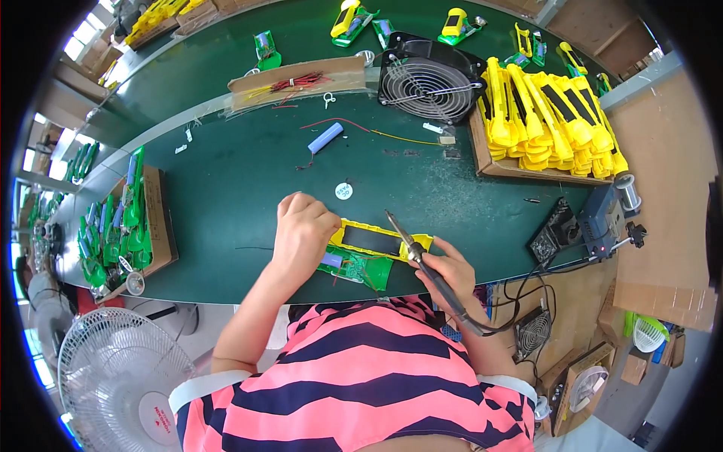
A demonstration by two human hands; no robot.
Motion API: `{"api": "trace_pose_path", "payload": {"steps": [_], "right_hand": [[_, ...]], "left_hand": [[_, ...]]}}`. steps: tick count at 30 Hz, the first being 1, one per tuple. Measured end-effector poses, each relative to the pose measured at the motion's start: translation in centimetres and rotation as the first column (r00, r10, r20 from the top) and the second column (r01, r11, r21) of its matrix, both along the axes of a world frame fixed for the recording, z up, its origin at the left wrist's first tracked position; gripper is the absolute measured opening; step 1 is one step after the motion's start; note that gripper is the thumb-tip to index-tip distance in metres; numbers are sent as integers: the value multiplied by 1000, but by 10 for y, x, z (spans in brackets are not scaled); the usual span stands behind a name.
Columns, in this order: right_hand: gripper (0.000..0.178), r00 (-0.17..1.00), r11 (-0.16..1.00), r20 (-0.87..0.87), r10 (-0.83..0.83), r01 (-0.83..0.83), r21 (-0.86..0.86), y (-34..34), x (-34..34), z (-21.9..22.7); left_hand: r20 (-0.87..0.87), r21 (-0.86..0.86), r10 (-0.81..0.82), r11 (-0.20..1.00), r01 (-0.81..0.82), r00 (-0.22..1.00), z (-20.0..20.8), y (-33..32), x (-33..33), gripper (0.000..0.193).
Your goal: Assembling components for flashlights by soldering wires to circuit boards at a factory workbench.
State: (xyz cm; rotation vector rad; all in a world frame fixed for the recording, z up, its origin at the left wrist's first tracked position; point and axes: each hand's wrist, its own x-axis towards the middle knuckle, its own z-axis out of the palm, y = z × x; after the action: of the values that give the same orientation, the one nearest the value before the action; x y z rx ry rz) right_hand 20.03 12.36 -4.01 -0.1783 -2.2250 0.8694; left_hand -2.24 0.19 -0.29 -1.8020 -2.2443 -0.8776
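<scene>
My right hand (452,273) is wrapped round the dark handle of a soldering iron (407,239), whose tip points up and away from me. Beneath the iron lies a yellow plastic frame (392,235) with a dark panel in its middle; some right-hand fingers are by its right end. My left hand (303,235) is closed in a pinch at the frame's left end, and what it holds is hidden. Just on the near side of the frame sits a green housing (376,273) with a blue battery cell (330,260) and thin red wires, close to the table edge.
A loose blue cell (326,138), a round white sticker (343,191) and wires lie farther off. Boxes of yellow casings (550,120) and green units (120,226) flank the bench. A black fan (429,83) stands behind; a soldering station (599,222) is at right.
</scene>
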Motion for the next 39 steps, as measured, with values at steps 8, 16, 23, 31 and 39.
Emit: {"api": "trace_pose_path", "payload": {"steps": [8,16,23,31,39], "right_hand": [[14,979,380,46,-200,121,-917,-16,-30,-2],[12,984,338,51,-172,107,-935,-17,-32,-6],[14,989,340,29,-146,77,-937,-21,-34,-10],[14,988,421,34,-153,96,-902,-23,-34,-14],[15,986,431,-28,-164,46,-901,-22,-24,-1]], "left_hand": [[156,-456,-127,870,186,980,-1,10,-13,2],[120,-454,-83,881,129,989,-5,9,-8,2],[100,-450,-79,885,116,992,-5,10,-6,2],[63,-459,-66,884,87,996,-7,9,-4,3],[69,-489,-70,867,95,995,-5,11,-4,3]]}}
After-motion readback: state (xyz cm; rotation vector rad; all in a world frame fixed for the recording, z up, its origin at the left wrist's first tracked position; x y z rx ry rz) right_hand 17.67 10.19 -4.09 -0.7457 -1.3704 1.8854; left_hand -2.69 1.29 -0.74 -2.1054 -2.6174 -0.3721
